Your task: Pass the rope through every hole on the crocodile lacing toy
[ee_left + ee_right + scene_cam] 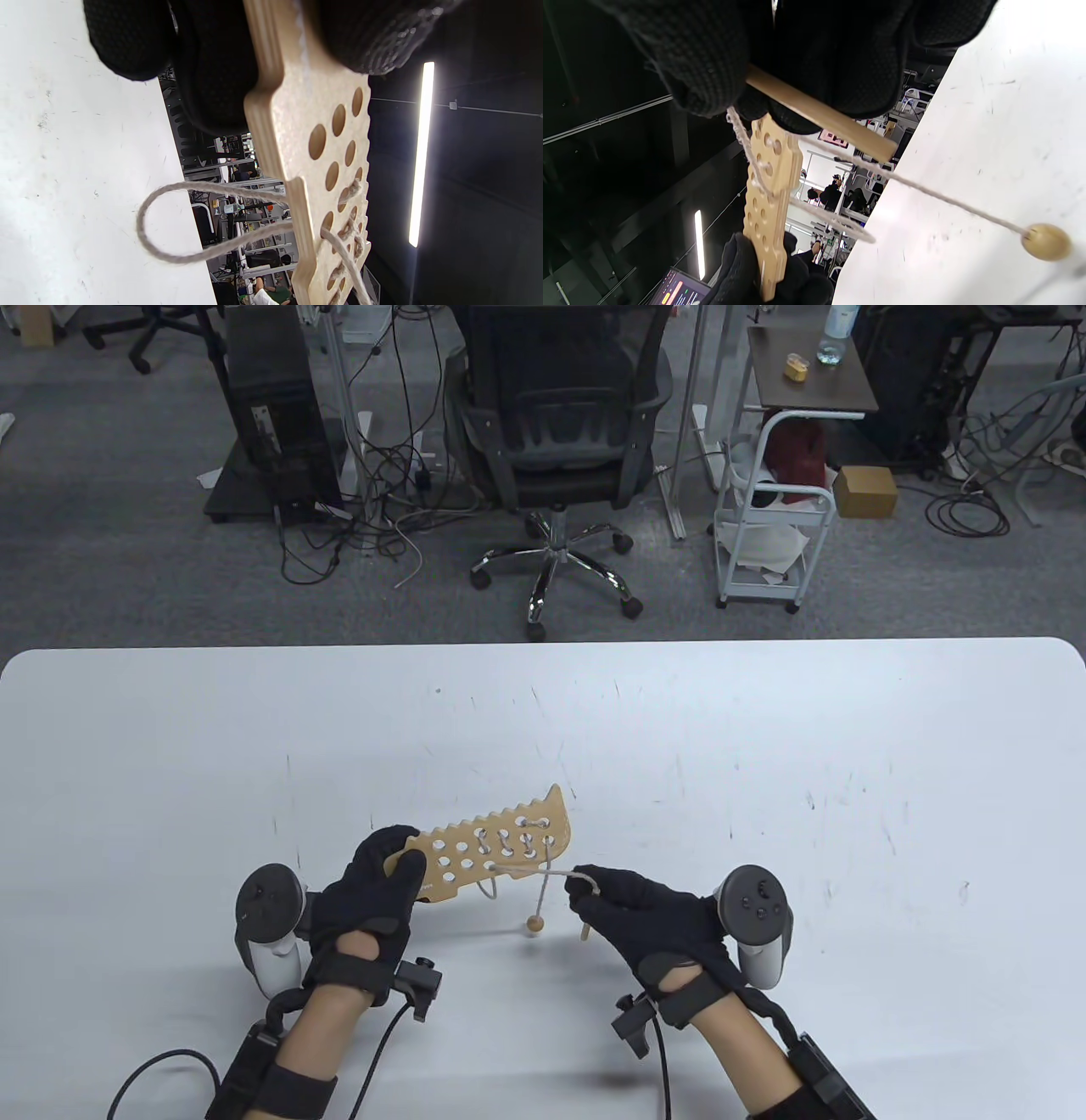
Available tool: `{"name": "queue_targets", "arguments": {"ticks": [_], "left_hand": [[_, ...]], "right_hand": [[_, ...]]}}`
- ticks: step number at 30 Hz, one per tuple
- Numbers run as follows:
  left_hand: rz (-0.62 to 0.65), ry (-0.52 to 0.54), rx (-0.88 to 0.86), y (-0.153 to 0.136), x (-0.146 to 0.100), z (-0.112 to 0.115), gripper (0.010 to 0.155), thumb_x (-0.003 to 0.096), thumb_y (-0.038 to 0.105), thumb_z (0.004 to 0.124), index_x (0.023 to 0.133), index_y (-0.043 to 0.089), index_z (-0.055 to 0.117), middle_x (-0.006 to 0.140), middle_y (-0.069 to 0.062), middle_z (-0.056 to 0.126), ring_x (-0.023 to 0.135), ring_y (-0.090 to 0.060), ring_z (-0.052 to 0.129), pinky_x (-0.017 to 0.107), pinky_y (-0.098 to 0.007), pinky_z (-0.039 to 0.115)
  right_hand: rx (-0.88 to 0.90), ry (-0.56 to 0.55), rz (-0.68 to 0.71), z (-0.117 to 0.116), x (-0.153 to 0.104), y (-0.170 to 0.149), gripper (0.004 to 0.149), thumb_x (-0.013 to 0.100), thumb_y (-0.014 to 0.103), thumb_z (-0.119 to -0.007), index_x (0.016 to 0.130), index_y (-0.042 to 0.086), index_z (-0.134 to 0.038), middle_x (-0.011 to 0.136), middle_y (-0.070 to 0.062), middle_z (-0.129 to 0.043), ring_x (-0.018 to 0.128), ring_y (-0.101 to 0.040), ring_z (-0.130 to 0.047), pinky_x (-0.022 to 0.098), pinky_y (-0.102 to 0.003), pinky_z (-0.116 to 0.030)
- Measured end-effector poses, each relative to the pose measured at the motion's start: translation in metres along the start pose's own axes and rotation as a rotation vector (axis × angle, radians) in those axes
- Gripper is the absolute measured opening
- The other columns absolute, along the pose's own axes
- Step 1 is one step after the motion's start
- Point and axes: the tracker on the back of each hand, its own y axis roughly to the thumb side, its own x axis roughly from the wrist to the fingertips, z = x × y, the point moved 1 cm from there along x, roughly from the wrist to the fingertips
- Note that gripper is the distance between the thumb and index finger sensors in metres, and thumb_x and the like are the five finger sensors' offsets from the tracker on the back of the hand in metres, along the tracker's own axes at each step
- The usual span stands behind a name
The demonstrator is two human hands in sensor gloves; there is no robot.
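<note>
My left hand (386,869) grips one end of the wooden crocodile board (496,847) and holds it above the white table (764,780). The board also shows in the left wrist view (314,127) and the right wrist view (770,203). Beige rope (517,872) is laced through several holes at the far end; the holes near my left hand are empty. My right hand (594,891) pinches the rope near its wooden needle (818,116). A slack loop (169,224) hangs under the board. The rope's wooden bead (534,925) dangles just above the table and shows in the right wrist view (1045,241).
Beyond the table's far edge stand an office chair (556,432), a white cart (768,517), a computer tower (267,407) and loose cables on grey carpet.
</note>
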Motion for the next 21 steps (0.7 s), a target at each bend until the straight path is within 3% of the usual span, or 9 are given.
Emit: {"name": "queue_targets", "arguments": {"ticks": [21], "left_hand": [[-0.080, 0.110, 0.006, -0.023, 0.010, -0.029, 0.053, 0.0411, 0.047, 0.081, 0.090, 0.026, 0.071, 0.076, 0.004, 0.092, 0.052, -0.019, 0.103, 0.055, -0.045, 0.080]], "right_hand": [[0.029, -0.131, 0.005, 0.036, 0.004, 0.002, 0.041, 0.044, 0.034, -0.090, 0.083, 0.023, -0.090, 0.076, -0.008, -0.097, 0.072, -0.038, -0.090, 0.061, -0.063, -0.061]]}}
